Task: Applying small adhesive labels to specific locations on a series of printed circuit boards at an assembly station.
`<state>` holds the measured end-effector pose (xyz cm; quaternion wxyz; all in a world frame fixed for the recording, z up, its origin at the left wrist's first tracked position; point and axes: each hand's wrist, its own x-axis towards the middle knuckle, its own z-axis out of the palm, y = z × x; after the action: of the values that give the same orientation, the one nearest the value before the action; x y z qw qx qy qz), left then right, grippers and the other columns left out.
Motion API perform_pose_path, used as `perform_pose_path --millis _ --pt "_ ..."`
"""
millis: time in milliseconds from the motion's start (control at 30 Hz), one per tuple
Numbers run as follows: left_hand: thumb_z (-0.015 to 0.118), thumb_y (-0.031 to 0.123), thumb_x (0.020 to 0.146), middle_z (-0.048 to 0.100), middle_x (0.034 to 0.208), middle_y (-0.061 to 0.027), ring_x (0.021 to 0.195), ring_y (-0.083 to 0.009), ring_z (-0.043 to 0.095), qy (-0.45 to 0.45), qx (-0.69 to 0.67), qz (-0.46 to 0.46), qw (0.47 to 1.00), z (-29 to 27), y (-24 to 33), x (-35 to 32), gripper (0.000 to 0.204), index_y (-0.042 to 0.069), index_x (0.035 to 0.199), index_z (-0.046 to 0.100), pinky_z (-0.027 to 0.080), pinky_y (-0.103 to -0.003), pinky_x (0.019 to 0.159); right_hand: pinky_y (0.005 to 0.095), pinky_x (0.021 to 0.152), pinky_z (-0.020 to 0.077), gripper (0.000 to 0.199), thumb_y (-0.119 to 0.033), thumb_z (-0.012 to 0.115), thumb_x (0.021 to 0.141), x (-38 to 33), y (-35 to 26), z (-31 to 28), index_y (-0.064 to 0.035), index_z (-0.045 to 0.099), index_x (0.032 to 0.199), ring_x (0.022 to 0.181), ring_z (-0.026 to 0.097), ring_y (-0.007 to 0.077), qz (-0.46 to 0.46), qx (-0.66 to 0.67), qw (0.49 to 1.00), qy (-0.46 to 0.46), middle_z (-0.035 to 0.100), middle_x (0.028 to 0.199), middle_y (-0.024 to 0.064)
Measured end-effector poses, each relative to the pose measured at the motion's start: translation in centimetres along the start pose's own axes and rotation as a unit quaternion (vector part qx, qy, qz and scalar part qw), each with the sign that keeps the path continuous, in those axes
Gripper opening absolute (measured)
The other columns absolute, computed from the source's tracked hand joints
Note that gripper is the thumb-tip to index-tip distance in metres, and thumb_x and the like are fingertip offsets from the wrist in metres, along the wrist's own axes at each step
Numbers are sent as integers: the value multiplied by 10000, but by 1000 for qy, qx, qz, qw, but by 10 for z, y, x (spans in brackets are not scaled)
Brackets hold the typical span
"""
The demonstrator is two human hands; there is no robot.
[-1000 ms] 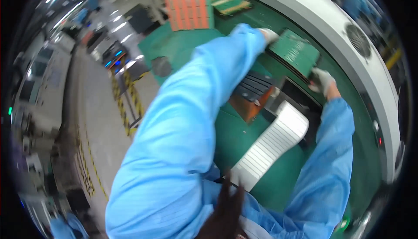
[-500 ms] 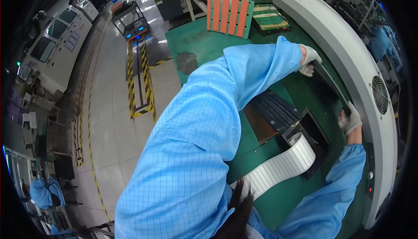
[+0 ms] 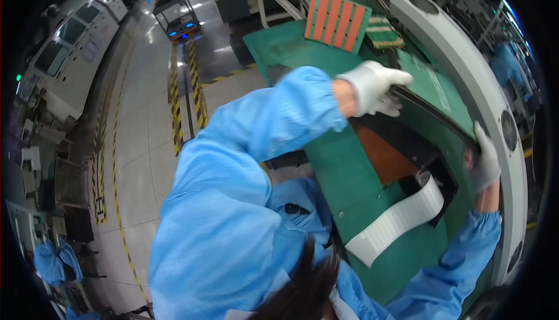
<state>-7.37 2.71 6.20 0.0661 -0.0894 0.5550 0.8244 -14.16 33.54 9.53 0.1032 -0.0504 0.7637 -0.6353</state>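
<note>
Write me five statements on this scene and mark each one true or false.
1. The left hand and right hand both wear white gloves. True.
2. The green panel is held by the right hand alone. False: both hands hold it, one toward each end.
3. The pale label strip is fully rolled up. False: it trails out over the green tabletop.
4. The person's sleeves are light blue. True.
5. The orange-striped board is right of the green panel in the picture. False: it is to the left.
</note>
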Motion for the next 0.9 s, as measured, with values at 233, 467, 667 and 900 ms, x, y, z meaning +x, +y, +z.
perform_pose_path --millis 233,467,667,900 --pt "691 371 878 667 898 -87 606 -184 650 130 -31 158 978 -87 -49 -123 353 47 973 588 399 -251 406 267 480 356 476 -510 612 887 32 -16 124 -42 639 968 543 470 118 -17 -194 962 -189 507 669 18" --pt "693 211 903 665 921 -31 736 -92 603 295 -106 211 926 -122 -127 -125 203 36 983 626 463 -213 601 381 731 560 561 -487 653 860 120 41 272 -14 646 1163 880 644 214 8 -354 900 -255 664 1035 82" --pt "685 141 910 681 1018 -42 862 -103 610 359 -90 198 908 -137 -153 -102 248 -9 1101 632 472 -244 777 472 979 447 551 -502 570 886 146 68 329 -61 654 1206 1121 589 357 -44 -452 862 -223 606 1263 150" --pt "771 267 855 646 821 -36 682 -127 602 374 107 217 895 -204 -125 -114 308 34 956 597 487 -276 622 441 987 432 461 -454 548 879 111 72 331 -149 634 1213 1187 518 317 -238 -556 789 -107 554 1265 136"
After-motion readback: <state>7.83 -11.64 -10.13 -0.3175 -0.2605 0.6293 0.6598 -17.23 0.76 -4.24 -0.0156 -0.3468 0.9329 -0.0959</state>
